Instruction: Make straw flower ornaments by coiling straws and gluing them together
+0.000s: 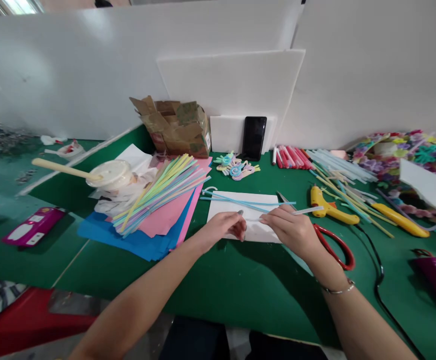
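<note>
My right hand pinches a white pipe cleaner, whose free end sticks out to the right. The other end crosses the short gap toward my left hand. My left fingers are curled round that end, and their tips are partly hidden. Both hands are over a white sheet of paper on the green table. Light blue pipe cleaners lie across the top of the sheet, just beyond my hands. Scissors with red handles lie beside my right hand, their blades partly covered by it.
Left are pastel pipe cleaners on coloured sheets, and a tub with a stick. Behind stand a cardboard box and a phone. Right are a yellow glue gun with its cord and a yellow cutter.
</note>
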The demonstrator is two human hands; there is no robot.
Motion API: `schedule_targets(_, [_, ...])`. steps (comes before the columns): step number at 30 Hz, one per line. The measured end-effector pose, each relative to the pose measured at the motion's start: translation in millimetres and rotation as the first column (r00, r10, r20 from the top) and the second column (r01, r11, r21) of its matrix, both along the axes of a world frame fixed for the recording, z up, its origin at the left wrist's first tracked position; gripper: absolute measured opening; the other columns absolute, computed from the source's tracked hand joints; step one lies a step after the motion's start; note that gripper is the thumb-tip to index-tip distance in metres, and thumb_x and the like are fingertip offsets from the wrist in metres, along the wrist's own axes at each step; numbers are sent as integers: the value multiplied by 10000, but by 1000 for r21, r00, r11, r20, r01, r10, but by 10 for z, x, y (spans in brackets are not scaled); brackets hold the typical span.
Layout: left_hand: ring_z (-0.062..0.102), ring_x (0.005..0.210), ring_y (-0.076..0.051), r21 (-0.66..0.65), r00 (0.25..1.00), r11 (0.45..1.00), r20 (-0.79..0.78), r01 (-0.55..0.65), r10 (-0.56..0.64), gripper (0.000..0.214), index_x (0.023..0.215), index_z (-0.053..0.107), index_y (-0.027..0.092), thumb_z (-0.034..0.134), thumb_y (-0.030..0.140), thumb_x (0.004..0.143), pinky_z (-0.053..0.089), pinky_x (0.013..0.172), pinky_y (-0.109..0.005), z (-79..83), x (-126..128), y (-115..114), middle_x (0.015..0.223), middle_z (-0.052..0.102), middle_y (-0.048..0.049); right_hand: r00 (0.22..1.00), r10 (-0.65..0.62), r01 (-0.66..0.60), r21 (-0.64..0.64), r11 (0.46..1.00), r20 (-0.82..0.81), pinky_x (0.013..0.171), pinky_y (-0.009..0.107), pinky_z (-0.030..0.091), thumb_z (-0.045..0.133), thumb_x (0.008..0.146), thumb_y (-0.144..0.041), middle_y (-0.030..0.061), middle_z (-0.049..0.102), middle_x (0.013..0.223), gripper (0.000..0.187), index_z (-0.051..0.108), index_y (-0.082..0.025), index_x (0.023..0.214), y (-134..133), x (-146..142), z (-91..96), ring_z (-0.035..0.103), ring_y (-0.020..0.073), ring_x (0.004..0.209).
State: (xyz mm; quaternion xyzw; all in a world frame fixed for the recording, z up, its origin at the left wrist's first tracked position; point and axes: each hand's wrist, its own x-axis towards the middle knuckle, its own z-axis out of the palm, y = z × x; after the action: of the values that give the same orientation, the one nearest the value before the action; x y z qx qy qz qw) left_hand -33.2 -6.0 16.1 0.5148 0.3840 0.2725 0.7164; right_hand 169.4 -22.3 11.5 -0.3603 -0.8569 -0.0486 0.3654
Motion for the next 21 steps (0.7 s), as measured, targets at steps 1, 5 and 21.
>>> schedule_targets(1, [540,545,-106,-103,999,995,41,13,-9,338,679,545,123,525,436,806,442,615,-263,-7,10,-8,586,563,-14,999,2,-3,20,1000,34,600,256,416,500,873,-174,40,639,688,156,649,-179,827,-7,2,5,527,141,648])
schedule_targets(5, [480,488,-71,-381,995,924,97,21,17,227,663,533,123,577,312,780,373,517,-209,-29,24,-12,528,512,20,992,24,-29,40,999,125,602,253,416,478,885,-166,43,644,725,167,645,-172,887,-33,7,34,541,145,694])
schedule_targets(21, [486,494,-83,-186,994,977,30,108,-104,210,689,479,157,516,314,824,400,551,-222,69,-40,-25,539,507,31,981,45,-48,15,999,187,655,305,449,471,894,-214,51,671,777,206,664,-211,964,-51,10,54,561,168,728])
